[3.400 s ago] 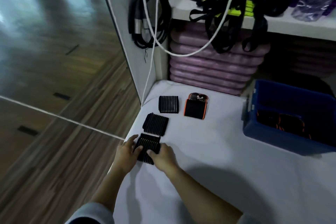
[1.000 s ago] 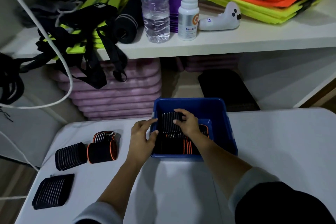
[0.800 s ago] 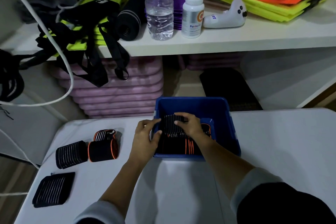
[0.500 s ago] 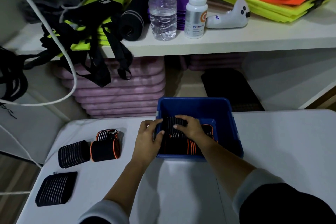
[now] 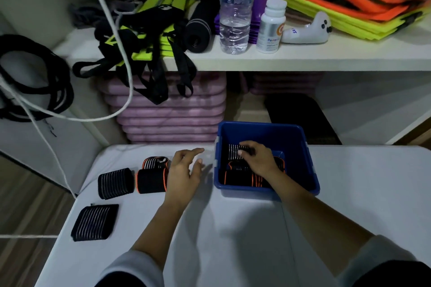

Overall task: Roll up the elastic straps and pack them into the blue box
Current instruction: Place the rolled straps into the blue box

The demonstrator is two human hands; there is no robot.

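One strap [image 5: 233,155] under right hand [image 5: 261,163] (boxed)

view: single head cam, wide-angle
faces: fwd + down onto white table [image 5: 233,228]
range: near; table fills lower half of frame
top: shelf [image 5: 303,63]
ctr-right: blue box [image 5: 263,134]

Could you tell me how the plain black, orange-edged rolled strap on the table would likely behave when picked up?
The orange-edged rolled strap looks like soft fabric, so it probably squashes and feels light. It lies on its curved side on the table, so a push may roll it.
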